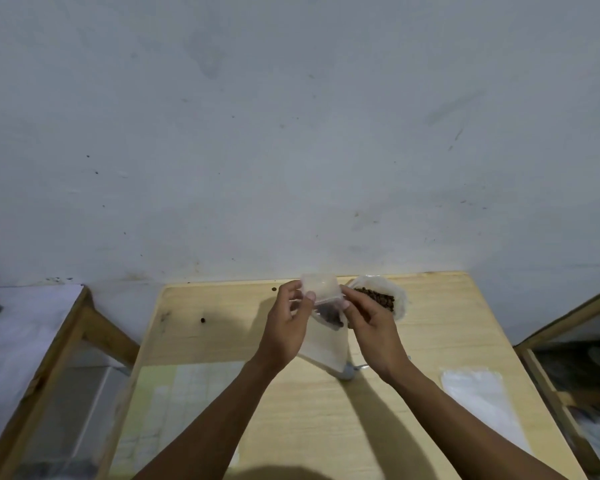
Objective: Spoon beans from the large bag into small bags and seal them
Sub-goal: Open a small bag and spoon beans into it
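Observation:
A small clear plastic bag (321, 289) with a few dark beans in its bottom is held above the wooden table (222, 334). My left hand (286, 327) pinches its left top edge and my right hand (371, 323) pinches its right side. Behind my right hand lies the large open bag (383, 296), dark beans showing in its mouth. A grey spoon (349, 372) lies on the table below the hands, partly hidden by a sheet of plastic.
A stack of empty clear bags (478, 393) lies at the table's right. Two loose beans (202, 320) sit on the table's left part. A glass panel is set in the table's near left. Wooden-framed cabinets flank both sides; a grey wall stands behind.

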Motion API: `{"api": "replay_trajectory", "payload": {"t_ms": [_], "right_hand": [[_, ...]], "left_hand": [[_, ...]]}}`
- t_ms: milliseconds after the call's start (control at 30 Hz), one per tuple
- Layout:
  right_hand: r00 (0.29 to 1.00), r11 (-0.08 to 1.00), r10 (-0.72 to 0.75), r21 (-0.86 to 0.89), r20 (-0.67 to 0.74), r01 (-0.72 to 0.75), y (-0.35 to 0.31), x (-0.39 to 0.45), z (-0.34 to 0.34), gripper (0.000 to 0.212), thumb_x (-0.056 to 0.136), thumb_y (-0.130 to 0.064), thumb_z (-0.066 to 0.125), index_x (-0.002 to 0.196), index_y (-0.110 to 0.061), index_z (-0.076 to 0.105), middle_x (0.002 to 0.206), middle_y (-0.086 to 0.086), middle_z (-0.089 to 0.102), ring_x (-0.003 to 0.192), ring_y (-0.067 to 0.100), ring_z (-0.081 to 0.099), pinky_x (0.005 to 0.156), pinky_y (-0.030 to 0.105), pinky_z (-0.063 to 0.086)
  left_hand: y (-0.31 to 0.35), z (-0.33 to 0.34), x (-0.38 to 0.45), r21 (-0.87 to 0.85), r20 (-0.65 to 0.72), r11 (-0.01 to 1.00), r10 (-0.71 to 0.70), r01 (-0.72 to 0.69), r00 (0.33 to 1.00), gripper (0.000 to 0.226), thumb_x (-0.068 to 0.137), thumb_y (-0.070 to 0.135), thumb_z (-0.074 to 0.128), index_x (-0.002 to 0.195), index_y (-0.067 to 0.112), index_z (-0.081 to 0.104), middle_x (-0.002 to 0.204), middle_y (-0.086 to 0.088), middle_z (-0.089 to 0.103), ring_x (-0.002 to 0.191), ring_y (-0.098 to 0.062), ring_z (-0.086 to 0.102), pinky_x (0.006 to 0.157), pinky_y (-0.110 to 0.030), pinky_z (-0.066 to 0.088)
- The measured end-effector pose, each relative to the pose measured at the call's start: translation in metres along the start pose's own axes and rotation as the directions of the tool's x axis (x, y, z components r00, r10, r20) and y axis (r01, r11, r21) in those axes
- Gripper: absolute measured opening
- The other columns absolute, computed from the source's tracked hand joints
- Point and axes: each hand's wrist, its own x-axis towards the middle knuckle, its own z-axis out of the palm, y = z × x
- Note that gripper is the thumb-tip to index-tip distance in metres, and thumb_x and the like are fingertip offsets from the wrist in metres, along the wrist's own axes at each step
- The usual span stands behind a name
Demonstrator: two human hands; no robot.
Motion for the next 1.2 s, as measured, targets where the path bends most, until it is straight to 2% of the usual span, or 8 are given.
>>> {"api": "replay_trajectory", "payload": {"t_ms": [133, 200, 300, 467, 667, 867, 1033, 1200], "right_hand": [[0.999, 0.999, -0.032, -0.008, 0.031, 0.032, -0.011, 0.001, 0.007, 0.026, 0.096, -0.022, 0.061, 0.121, -0.026, 0.067, 0.099, -0.009, 0.074, 0.091, 0.001, 0.067, 0.076, 0.014, 0.051], [0.998, 0.998, -0.056, -0.022, -0.021, 0.055, -0.013, 0.003, 0.010, 0.015, 0.096, -0.022, 0.061, 0.106, -0.024, 0.072, 0.084, -0.002, 0.073, 0.077, 0.006, 0.065, 0.067, 0.017, 0.049], [0.996, 0.999, 0.014, 0.052, -0.090, -0.010, -0.015, 0.009, 0.012, 0.017, 0.096, -0.020, 0.059, 0.096, -0.029, 0.074, 0.087, 0.000, 0.075, 0.083, 0.010, 0.067, 0.077, 0.029, 0.053], [0.995, 0.986, 0.097, 0.135, 0.035, -0.101, -0.029, 0.016, 0.011, 0.010, 0.092, -0.023, 0.066, 0.092, -0.024, 0.076, 0.089, 0.005, 0.076, 0.087, 0.023, 0.069, 0.080, 0.040, 0.054], [0.983, 0.997, 0.073, 0.008, 0.171, -0.075, -0.045, 0.022, 0.008, 0.009, 0.081, -0.020, 0.078, 0.086, -0.012, 0.076, 0.069, 0.004, 0.071, 0.060, 0.007, 0.058, 0.059, 0.026, 0.044], [0.979, 0.996, 0.079, -0.058, 0.187, -0.069, -0.042, 0.018, 0.011, 0.010, 0.083, -0.023, 0.077, 0.079, -0.013, 0.076, 0.068, 0.004, 0.072, 0.064, 0.012, 0.064, 0.063, 0.026, 0.046], [0.945, 0.987, 0.072, -0.159, 0.320, -0.021, -0.045, 0.017, 0.008, 0.011, 0.082, -0.016, 0.078, 0.085, -0.006, 0.075, 0.078, 0.010, 0.074, 0.065, 0.012, 0.065, 0.065, 0.024, 0.051], [0.935, 0.949, 0.028, -0.303, 0.353, 0.086, -0.049, 0.010, 0.016, 0.011, 0.085, -0.025, 0.074, 0.084, -0.015, 0.076, 0.082, 0.003, 0.075, 0.070, 0.005, 0.064, 0.067, 0.022, 0.050]], "left_hand": [[0.008, -0.008, -0.005, 0.008, -0.021, 1.000, -0.026, 0.026, 0.999, 0.042, 0.089, 0.046, 0.064, 0.122, 0.024, 0.050, 0.111, 0.009, 0.061, 0.101, -0.006, 0.061, 0.085, -0.024, 0.053], [0.012, -0.010, -0.007, -0.025, -0.009, 0.999, -0.032, 0.031, 0.999, 0.051, 0.083, 0.054, 0.064, 0.122, 0.023, 0.051, 0.111, 0.009, 0.062, 0.103, -0.007, 0.062, 0.087, -0.025, 0.052], [0.013, -0.018, -0.008, -0.086, -0.023, 0.996, -0.016, 0.014, 1.000, 0.031, 0.089, 0.044, 0.065, 0.114, 0.027, 0.056, 0.108, 0.009, 0.066, 0.105, -0.009, 0.063, 0.091, -0.025, 0.051], [0.024, -0.040, -0.005, -0.106, -0.029, 0.994, -0.009, 0.006, 1.000, 0.008, 0.093, 0.018, 0.067, 0.100, 0.014, 0.065, 0.093, -0.004, 0.070, 0.088, -0.020, 0.069, 0.077, -0.030, 0.057], [0.029, -0.050, -0.009, -0.128, 0.024, 0.991, -0.033, 0.036, 0.999, 0.009, 0.091, 0.013, 0.069, 0.093, 0.005, 0.066, 0.081, -0.008, 0.066, 0.075, -0.016, 0.068, 0.065, -0.026, 0.055], [0.028, -0.051, -0.020, -0.148, 0.063, 0.988, -0.037, 0.046, 0.997, 0.014, 0.090, 0.017, 0.070, 0.091, 0.005, 0.065, 0.081, -0.009, 0.064, 0.073, -0.020, 0.068, 0.063, -0.031, 0.055], [0.023, -0.055, -0.028, -0.080, 0.083, 0.997, -0.018, 0.025, 0.996, 0.011, 0.092, 0.019, 0.068, 0.092, 0.008, 0.066, 0.079, -0.001, 0.063, 0.072, -0.019, 0.068, 0.063, -0.026, 0.054], [0.023, -0.055, -0.032, -0.013, 0.078, 1.000, 0.017, -0.016, 0.997, 0.010, 0.092, 0.019, 0.068, 0.090, 0.010, 0.066, 0.080, 0.002, 0.062, 0.068, -0.018, 0.069, 0.061, -0.027, 0.054]]}}
